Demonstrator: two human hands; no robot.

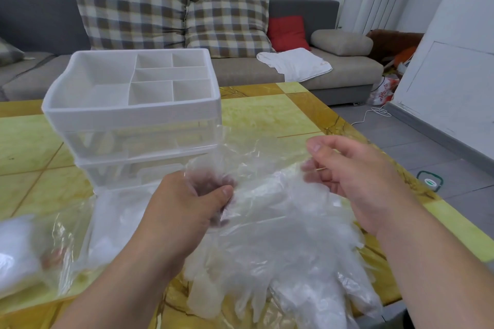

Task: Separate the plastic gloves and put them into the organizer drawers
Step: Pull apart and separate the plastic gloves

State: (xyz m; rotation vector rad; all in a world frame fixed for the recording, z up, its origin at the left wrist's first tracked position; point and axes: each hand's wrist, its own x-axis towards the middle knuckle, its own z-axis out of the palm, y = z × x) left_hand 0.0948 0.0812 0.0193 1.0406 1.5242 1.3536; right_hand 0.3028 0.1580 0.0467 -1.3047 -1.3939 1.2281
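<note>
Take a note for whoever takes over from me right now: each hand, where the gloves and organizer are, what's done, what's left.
Left hand: fingers curled round a bunch of the plastic gloves.
Right hand: pinches a thin glove edge beside it.
The glove pile lies on the yellow table, just in front of the white organizer.
Done: nothing clear; the see-through drawers look shut, contents unreadable.
Left: peel gloves apart, open a drawer, put them in.
</note>
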